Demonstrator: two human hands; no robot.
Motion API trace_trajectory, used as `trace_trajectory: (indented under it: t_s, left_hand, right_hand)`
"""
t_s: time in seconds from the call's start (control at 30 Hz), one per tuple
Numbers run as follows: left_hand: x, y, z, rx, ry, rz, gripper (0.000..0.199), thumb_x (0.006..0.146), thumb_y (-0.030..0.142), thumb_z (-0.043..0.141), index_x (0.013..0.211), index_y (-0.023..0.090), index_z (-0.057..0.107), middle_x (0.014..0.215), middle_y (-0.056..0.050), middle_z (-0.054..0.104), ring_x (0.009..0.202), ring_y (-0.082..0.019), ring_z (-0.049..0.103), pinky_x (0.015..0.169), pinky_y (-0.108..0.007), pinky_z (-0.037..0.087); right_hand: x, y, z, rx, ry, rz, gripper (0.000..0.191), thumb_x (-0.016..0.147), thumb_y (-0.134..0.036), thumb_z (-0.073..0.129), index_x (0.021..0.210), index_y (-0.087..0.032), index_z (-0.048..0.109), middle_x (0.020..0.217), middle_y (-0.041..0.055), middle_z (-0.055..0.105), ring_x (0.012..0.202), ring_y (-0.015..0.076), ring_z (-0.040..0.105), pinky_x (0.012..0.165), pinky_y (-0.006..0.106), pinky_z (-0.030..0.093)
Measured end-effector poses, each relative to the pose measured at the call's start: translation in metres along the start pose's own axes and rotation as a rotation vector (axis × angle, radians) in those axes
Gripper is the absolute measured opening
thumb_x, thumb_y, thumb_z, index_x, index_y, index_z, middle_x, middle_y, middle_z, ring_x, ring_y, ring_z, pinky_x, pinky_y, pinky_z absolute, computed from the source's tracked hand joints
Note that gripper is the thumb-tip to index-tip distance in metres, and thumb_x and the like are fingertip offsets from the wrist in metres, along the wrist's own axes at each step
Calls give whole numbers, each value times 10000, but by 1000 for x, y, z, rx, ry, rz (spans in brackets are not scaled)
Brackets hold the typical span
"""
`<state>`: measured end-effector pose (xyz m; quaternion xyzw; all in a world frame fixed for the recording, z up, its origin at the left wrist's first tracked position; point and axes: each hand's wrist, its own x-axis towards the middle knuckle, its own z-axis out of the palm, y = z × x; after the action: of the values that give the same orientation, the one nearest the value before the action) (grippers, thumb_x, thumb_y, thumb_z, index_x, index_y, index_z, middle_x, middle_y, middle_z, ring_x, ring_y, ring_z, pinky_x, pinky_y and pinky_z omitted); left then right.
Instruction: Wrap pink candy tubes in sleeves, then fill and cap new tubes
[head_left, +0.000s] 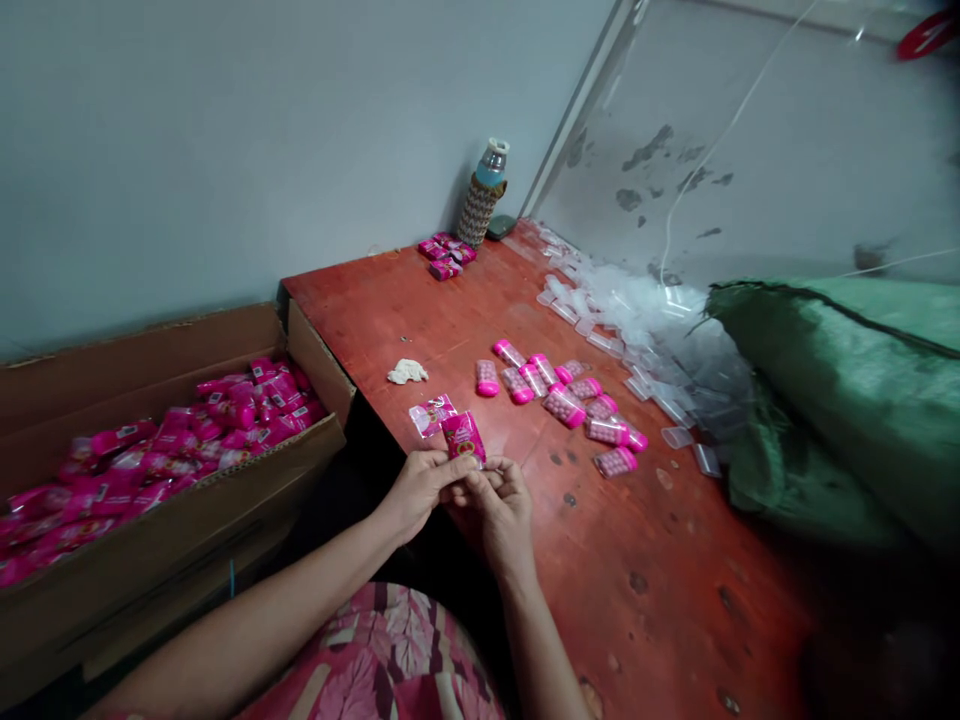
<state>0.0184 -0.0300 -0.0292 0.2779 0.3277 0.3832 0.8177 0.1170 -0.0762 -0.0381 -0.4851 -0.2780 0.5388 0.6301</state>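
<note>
My left hand and my right hand meet at the near edge of the red table. Both pinch the lower end of a pink printed packet, which stands up from the fingertips. Just beyond it lies a flatter pink and clear wrapper. To the right of the hands, several clear containers with pink caps and small pink balls inside lie on the tabletop. A crumpled whitish lump rests left of them.
An open cardboard box of pink packets stands at left. Clear empty containers pile up at right beside a green sack. A bottle in a knitted cover and more pink packets stand by the wall.
</note>
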Motion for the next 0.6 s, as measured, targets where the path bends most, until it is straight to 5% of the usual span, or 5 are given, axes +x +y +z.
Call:
trace_trajectory:
  t_s: [0.13,0.23,0.33,0.47,0.6]
  left_hand:
    - [-14,20,-14,-95,171,237,224,683,320,684,707,102,639,710,-58,674,672,-159,635,698,-311,512]
    - [-16,42,-37,-98,364,535,449,762,525,511,894,117,645,922,-115,684,865,-229,638,849,-427,466]
    - [-4,52,-55,415,418,685,502,793,532,448,1053,138,618,1085,-136,635,1021,-256,576,932,-461,397]
    - [26,45,-65,1372,308,791,345,778,367,562,1090,230,615,1287,-79,499,1245,-271,360,1050,-508,198]
    - [42,31,-69,1709,309,842,247,811,315,527,1016,257,652,1220,-55,562,1250,-272,348,1041,-560,162]
  right_hand:
    - [3,-3,5,-73,-15,11,232,726,-256,663,854,-211,474,642,-38,631,544,99,594,522,198,471]
    - [4,-4,3,-141,1,21,190,744,-298,635,814,-202,486,649,-28,627,541,103,586,502,197,456]
    - [5,-2,0,-206,13,24,168,774,-332,591,782,-189,502,659,-20,611,535,98,571,499,200,446]
    - [6,1,0,-290,-18,13,164,785,-336,571,794,-186,505,671,-10,608,542,101,564,504,207,438]
    - [3,1,0,-338,-42,3,161,790,-338,558,782,-184,512,677,-2,610,552,106,563,508,213,431]
